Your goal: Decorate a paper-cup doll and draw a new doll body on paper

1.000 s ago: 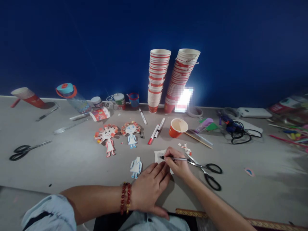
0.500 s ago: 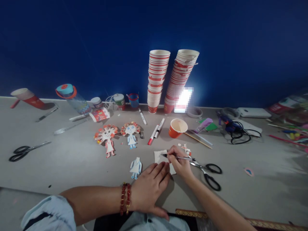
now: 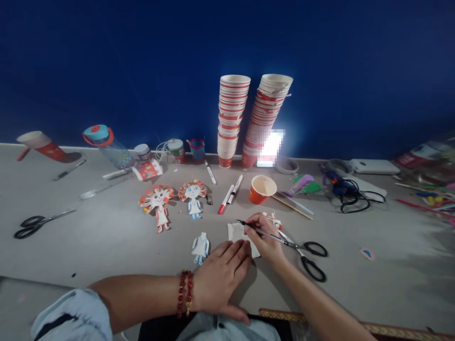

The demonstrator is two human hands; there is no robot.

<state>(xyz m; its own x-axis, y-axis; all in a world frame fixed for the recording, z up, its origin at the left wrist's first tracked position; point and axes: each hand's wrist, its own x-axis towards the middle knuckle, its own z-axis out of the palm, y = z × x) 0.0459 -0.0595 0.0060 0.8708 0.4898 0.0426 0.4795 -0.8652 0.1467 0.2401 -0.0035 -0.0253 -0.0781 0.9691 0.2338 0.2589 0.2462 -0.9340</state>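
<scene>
My left hand (image 3: 223, 277) lies flat, fingers stretched out, with the fingertips on the lower left of a small white piece of paper (image 3: 235, 230). A faint curved line shows on that paper. My right hand (image 3: 265, 239) is closed on a slim pen (image 3: 261, 231) with a dark tip, which points left near the paper's top edge; whether it touches cannot be told. A headless paper doll body (image 3: 201, 248) outlined in blue lies left of the paper. Beyond it are two paper dolls, one in red (image 3: 161, 215) and one in blue (image 3: 194, 206). Scissors (image 3: 309, 253) lie beside my right hand.
Two tall stacks of paper cups (image 3: 232, 118) stand by the blue wall. An orange cup (image 3: 261, 189) and markers (image 3: 234, 189) are past the paper. More scissors (image 3: 35, 225) lie far left. A dark corded tool (image 3: 341, 187) sits at right, a bottle (image 3: 110, 149) at back left.
The pen tip has shifted up and slightly left, from the middle of the paper towards its top edge, and a drawn line now shows. My left hand stays in place.
</scene>
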